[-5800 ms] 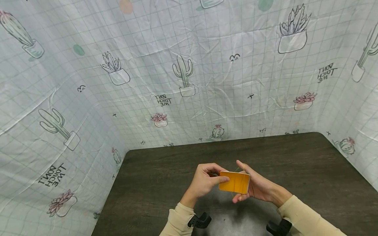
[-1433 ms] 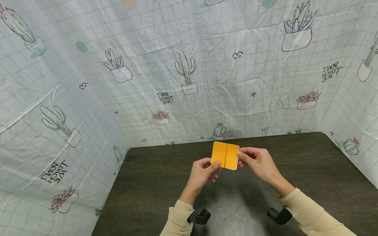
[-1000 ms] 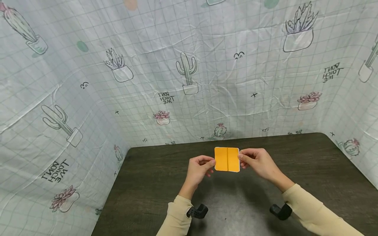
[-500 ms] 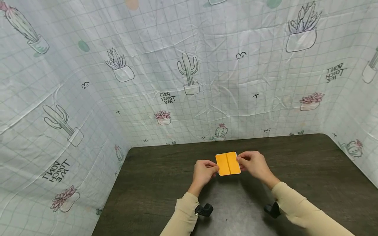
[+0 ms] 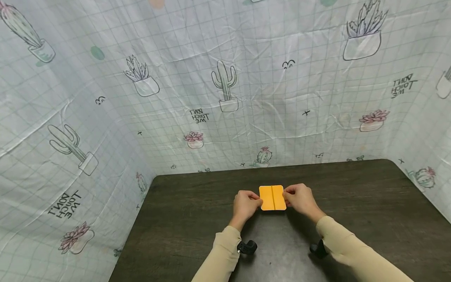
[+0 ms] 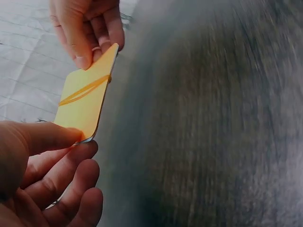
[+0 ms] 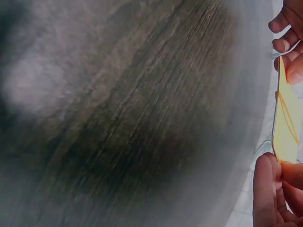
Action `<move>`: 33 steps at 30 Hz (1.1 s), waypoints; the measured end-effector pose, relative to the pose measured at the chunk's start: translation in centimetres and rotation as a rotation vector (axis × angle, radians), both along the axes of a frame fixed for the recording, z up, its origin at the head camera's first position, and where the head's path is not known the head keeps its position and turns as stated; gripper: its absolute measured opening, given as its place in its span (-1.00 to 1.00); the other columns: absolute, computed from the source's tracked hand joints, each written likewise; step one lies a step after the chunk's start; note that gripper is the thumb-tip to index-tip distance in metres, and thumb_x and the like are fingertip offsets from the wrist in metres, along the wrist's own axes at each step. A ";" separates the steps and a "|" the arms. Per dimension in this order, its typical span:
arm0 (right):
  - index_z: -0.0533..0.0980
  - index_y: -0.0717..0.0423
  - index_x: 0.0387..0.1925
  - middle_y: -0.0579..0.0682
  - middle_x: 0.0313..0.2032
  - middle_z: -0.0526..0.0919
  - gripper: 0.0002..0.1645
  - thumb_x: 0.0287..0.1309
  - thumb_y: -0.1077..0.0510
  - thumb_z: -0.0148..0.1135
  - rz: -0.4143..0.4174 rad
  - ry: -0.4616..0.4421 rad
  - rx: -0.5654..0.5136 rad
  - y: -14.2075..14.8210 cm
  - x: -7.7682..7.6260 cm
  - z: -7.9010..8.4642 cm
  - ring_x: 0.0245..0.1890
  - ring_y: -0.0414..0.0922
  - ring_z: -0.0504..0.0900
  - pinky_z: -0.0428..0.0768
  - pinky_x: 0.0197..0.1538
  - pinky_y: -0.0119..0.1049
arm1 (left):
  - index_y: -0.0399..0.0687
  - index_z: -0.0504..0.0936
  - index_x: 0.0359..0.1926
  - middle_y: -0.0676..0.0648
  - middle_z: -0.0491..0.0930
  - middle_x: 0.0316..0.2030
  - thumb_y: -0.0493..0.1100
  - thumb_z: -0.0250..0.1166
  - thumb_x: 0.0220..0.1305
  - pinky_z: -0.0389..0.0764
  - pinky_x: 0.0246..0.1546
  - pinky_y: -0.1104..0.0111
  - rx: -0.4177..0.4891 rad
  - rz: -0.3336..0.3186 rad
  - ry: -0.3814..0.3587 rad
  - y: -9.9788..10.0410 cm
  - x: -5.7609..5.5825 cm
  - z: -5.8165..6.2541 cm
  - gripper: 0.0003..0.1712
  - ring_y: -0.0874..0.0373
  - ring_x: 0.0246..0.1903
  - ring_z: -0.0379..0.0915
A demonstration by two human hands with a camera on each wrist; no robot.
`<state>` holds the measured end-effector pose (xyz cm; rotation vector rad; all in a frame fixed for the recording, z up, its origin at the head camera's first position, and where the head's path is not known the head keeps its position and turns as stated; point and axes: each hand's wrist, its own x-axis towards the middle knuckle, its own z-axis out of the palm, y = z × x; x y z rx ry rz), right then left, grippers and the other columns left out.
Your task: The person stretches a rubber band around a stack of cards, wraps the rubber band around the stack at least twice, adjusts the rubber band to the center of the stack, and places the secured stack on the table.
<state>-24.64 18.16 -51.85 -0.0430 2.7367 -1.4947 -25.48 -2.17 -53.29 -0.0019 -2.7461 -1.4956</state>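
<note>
A thin orange card with rounded corners and pale edges is held up over the dark table in the head view. A rubber band runs round its middle; in the left wrist view its two strands spread slightly apart across the card's face. My left hand pinches the card's left edge between thumb and fingers. At the opposite edge, my right hand pinches it likewise. The left wrist view shows the left thumb flat on the orange face, with the other fingers curled beneath. The card's back is hidden.
The dark wood-grain table reaches back to a hanging white cloth printed with cacti, which also encloses both sides. A black wrist camera sits on the left wrist, another on the right.
Earlier the right hand's spread fingers stretched the band; now it lies round the card and that hand pinches the edge. Lately both hands have lowered the card slightly and levelled it.
</note>
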 end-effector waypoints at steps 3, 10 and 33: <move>0.66 0.42 -0.24 0.11 -0.45 0.70 -0.85 0.29 0.37 0.23 -0.014 -0.016 0.029 -0.1 -0.3 -0.6 -0.48 -0.05 0.69 0.71 -0.41 -0.25 | 0.02 0.73 -0.59 0.20 0.56 -0.69 -0.21 0.56 0.03 0.42 -0.66 0.42 -0.077 0.003 -0.017 0.3 -0.2 -0.2 -0.83 0.30 -0.68 0.41; 0.67 0.38 -0.26 0.06 -0.49 0.67 -0.87 0.26 0.34 0.27 -0.033 -0.058 0.125 -0.4 -0.6 -1.5 -0.57 -0.14 0.62 0.66 -0.46 -0.26 | 0.09 0.74 -0.63 0.22 0.55 -0.68 -0.14 0.57 0.04 0.43 -0.66 0.38 -0.170 0.030 -0.011 0.8 -0.2 -1.1 -0.80 0.27 -0.67 0.39; 0.59 0.27 -0.26 0.07 -0.40 0.62 -0.89 0.25 0.26 0.27 -0.008 0.035 0.310 -0.2 0.1 -2.8 -0.46 -0.06 0.55 0.61 -0.35 -0.12 | 0.10 0.65 -0.49 0.16 0.51 -0.60 0.02 0.53 0.13 0.47 -0.57 0.37 -0.185 0.045 -0.034 0.9 0.1 -2.3 -0.76 0.24 -0.61 0.40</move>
